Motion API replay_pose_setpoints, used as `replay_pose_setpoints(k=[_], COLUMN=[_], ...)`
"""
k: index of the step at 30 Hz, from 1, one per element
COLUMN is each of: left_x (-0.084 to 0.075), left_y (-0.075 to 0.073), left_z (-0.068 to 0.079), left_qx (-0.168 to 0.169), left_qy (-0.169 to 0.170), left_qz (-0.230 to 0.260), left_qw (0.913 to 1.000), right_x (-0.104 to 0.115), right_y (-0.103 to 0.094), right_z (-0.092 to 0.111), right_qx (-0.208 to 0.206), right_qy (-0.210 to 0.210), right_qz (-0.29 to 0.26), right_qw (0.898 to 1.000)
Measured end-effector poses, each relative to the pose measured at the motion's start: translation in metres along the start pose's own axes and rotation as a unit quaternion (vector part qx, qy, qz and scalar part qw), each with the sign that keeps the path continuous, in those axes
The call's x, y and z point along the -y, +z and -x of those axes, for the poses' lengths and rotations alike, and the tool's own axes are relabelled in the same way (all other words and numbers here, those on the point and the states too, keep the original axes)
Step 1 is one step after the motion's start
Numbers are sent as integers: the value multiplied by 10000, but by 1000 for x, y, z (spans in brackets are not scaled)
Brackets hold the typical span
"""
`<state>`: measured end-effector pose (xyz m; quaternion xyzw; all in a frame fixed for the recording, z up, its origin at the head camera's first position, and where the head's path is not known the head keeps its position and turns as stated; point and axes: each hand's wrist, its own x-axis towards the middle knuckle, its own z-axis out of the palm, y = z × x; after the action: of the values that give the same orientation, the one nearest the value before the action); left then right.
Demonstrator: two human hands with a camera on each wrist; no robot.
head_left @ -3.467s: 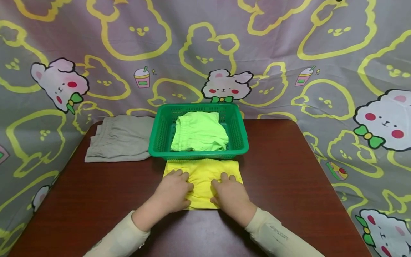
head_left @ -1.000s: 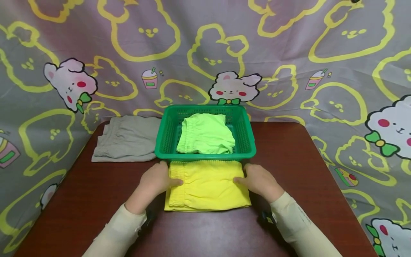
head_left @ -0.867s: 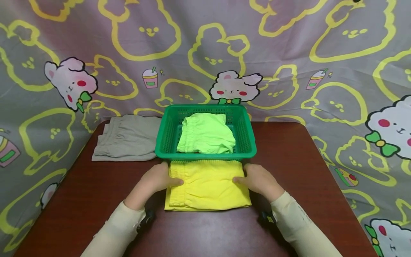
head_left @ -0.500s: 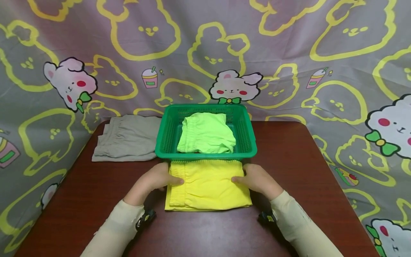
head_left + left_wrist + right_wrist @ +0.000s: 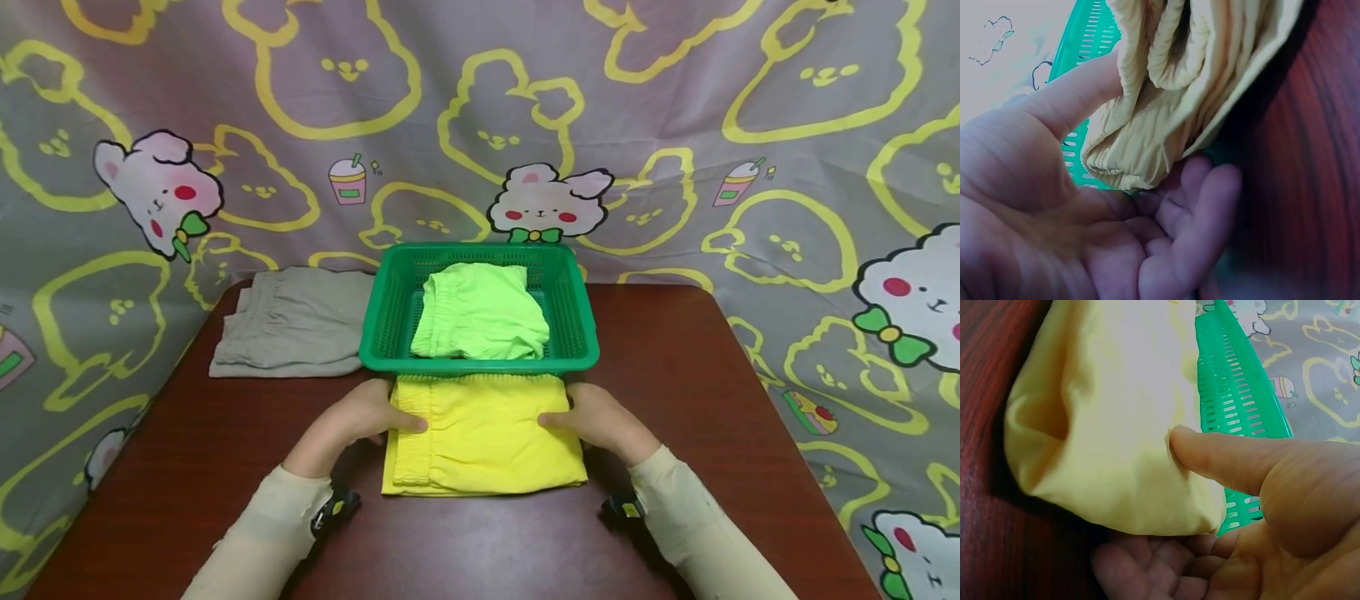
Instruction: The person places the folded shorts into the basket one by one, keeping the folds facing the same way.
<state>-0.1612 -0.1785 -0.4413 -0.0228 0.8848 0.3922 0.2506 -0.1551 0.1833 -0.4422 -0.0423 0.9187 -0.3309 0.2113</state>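
Folded yellow shorts (image 5: 487, 433) with a gathered waistband lie in front of the green basket. My left hand (image 5: 356, 417) pinches their left side, thumb on top. In the left wrist view its curled fingers (image 5: 1191, 231) reach under the stacked waistband layers (image 5: 1135, 144). At the opposite side, my right hand (image 5: 607, 421) pinches the folded edge. The right wrist view has the right thumb (image 5: 1222, 456) pressed on the cloth (image 5: 1129, 462) and the other fingers tucked beneath, partly hidden.
The green basket (image 5: 480, 365) holds folded lime-green shorts (image 5: 483, 312). Folded grey shorts (image 5: 300, 321) lie against its left side on the brown table (image 5: 660, 333). A patterned curtain (image 5: 420, 100) hangs right behind the table.
Both hands first lay on top of the yellow shorts; they have moved outward to grip the two sides. Over the last second the hands and shorts stay nearly still.
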Motion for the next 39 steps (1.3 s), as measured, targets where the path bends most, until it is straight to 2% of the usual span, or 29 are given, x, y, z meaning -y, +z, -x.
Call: replay_pose_setpoints(k=[4, 7, 12, 16, 20, 27, 35, 39], left_x=[-5, -6, -3, 1, 7, 9, 13, 14], left_y=[0, -1, 0, -1, -3, -13, -15, -18], left_z=[3, 4, 0, -4, -6, -7, -8, -5], left_qx=[24, 119, 548, 1054, 1452, 1945, 2793, 3004], left_qy=[57, 85, 61, 101, 200, 276, 383, 516], left_qz=[108, 300, 954, 1548, 1892, 1972, 2205, 2287], left_qw=[9999, 9994, 9939, 9823, 9709, 9605, 9338, 9246], right_x=[-1, -5, -12, -16, -18, -21, -26, -24], right_y=[-2, -2, -2, -1, -1, -4, -12, -18], right_z=[0, -2, -5, -7, -10, -13, -8, -7], right_qx=[161, 452, 928, 1164, 1348, 1754, 2307, 2560], right_qy=[-37, -57, -21, 40, 93, -21, -77, -192], right_qz=[-503, -1038, -1616, -1852, -2126, -2544, -2928, -3007], right_qw=[9986, 9936, 9825, 9758, 9678, 9511, 9279, 9185])
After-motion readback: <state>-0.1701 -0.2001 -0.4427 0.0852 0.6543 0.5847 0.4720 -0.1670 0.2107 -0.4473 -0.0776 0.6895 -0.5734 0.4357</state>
